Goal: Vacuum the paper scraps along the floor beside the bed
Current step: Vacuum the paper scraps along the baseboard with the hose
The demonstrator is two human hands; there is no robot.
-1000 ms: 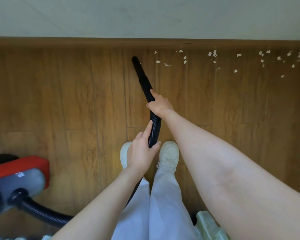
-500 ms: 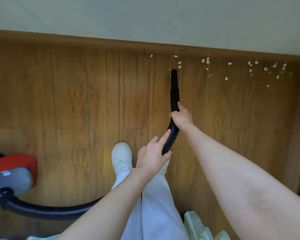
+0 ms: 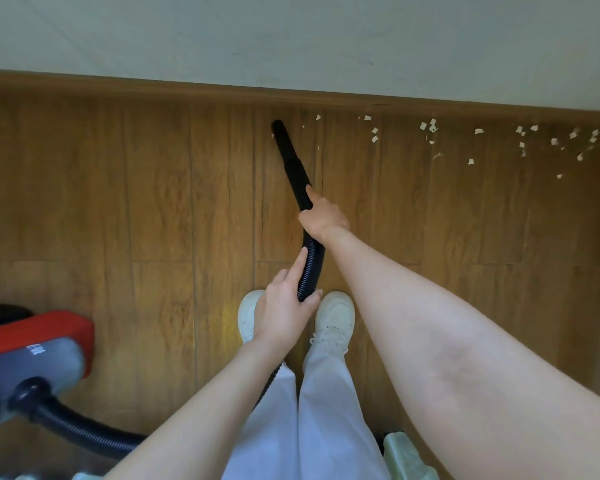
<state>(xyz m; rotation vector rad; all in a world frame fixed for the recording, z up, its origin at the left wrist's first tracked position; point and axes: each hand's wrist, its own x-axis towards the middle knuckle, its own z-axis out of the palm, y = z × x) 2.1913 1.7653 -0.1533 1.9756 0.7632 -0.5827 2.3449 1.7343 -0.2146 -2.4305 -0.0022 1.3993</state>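
1. Gripping the black nozzle at frame centre, the right hand has its fingers wrapped round it — tip angled to the upper left, near the baseboard.
2. Left hand holds the ribbed hose just below, forefinger laid straight along it.
3. Paper scraps lie scattered on the floor at upper right, along the baseboard.
4. Red-and-grey vacuum sits lower left — white shoes at bottom centre.
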